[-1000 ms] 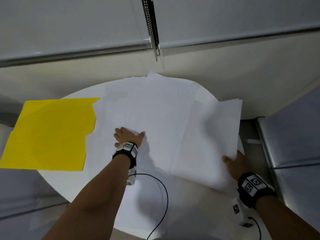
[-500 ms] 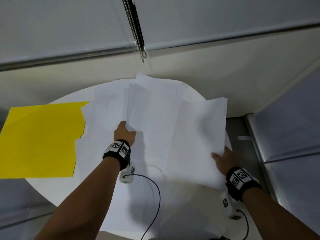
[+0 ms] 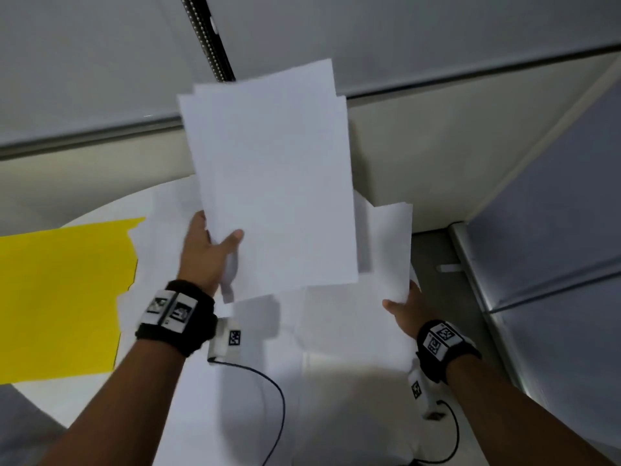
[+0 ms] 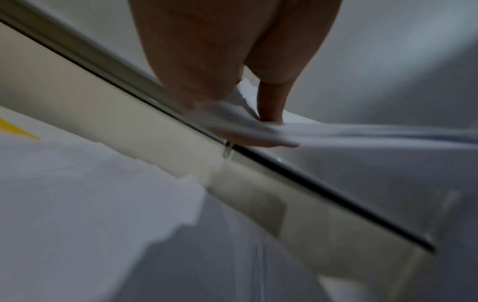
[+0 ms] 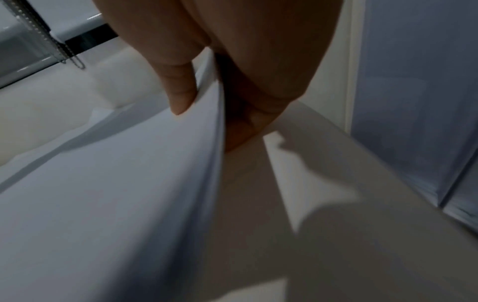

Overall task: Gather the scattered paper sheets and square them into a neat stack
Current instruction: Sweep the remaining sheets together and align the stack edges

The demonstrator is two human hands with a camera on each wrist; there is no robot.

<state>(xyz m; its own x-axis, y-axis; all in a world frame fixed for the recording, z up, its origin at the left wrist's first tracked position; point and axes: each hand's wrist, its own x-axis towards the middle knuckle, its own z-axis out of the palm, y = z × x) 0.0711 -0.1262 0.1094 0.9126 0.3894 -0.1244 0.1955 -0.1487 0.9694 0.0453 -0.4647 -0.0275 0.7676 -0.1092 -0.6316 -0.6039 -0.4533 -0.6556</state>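
My left hand (image 3: 215,245) holds a bundle of white sheets (image 3: 275,176) up off the round white table (image 3: 50,391), thumb on top and fingers beneath; the sheets fan unevenly at their top edges. The left wrist view shows the same pinch of my left hand (image 4: 258,122) on the sheets' edge (image 4: 362,132). My right hand (image 3: 401,306) pinches the near corner of another group of white sheets (image 3: 386,243) at the table's right side. In the right wrist view my right hand (image 5: 207,114) has its thumb on top of that paper (image 5: 116,194). More white sheets (image 3: 161,250) lie on the table.
Yellow paper (image 3: 64,297) overhangs the table's left edge. A blind's bead chain (image 3: 208,38) hangs by the window at the back. Grey upholstered seating (image 3: 554,247) stands at the right. Black cables (image 3: 268,391) run from my wrist cameras over the table's near part.
My left hand went from resting flat on the sheets to gripping a bundle and lifting it well above the table. My right hand kept hold of the right-hand sheets.
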